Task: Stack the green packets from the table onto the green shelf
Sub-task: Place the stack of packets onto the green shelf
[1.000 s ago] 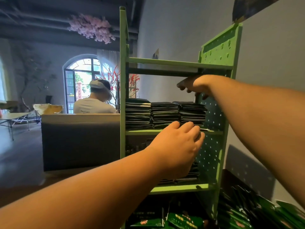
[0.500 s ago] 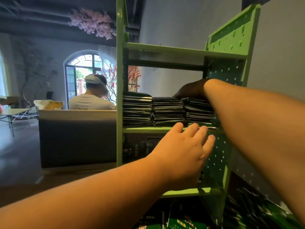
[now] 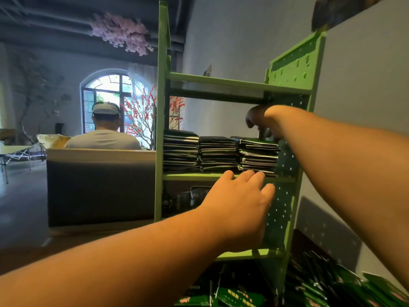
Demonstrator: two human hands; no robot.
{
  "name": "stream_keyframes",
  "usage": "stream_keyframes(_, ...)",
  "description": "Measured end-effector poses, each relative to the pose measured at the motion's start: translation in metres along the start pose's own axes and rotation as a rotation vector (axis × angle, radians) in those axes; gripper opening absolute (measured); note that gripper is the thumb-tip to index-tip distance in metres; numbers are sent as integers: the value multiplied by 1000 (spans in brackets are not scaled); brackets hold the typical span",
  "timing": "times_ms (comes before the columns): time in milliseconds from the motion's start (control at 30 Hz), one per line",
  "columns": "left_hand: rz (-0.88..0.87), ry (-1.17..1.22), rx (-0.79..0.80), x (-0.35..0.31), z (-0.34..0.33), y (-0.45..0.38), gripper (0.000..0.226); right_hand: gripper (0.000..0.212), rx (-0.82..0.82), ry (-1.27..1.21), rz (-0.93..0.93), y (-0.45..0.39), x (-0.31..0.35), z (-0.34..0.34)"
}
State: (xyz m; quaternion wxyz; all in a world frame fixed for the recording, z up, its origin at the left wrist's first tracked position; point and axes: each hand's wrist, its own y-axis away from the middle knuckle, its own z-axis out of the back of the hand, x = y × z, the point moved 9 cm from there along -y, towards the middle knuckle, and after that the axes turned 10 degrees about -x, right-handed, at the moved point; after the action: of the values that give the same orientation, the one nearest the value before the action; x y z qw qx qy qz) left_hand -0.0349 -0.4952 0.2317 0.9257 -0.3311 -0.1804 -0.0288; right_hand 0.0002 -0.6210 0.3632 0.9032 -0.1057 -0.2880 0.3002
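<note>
- The right hand [image 3: 260, 120] hung just above the rightmost of three stacks of green packets [image 3: 257, 156] on the middle board of the green shelf [image 3: 294, 72]; fingers curled downward, whether they pinched a packet could not be told.
- The left hand [image 3: 239, 202] reached with straight, relaxed fingers to the board's front edge, just below that stack, holding nothing.
- More loose packets [image 3: 345, 286] lay heaped on the desk at lower right, too jumbled to count.
</note>
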Motion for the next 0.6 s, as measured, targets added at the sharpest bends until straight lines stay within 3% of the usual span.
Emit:
stream_keyframes(167,55,39,8,-1,7,0,54,58,134,-27,-175,21,-23,-4)
stream_keyframes(267,124,112,25,1,8,-5,53,56,230,-113,-238,35,-33,-17)
stream_keyframes(367,179,184,12,4,10,-11,57,43,197,-169,-201,35,-34,-19)
stream_keyframes(467,271,293,-4,13,10,-13,53,45,114,-207,-172,29,-30,-12)
stream_keyframes(600,369,465,-56,20,16,-11,38,52,181,-341,-220,35,-31,-23)
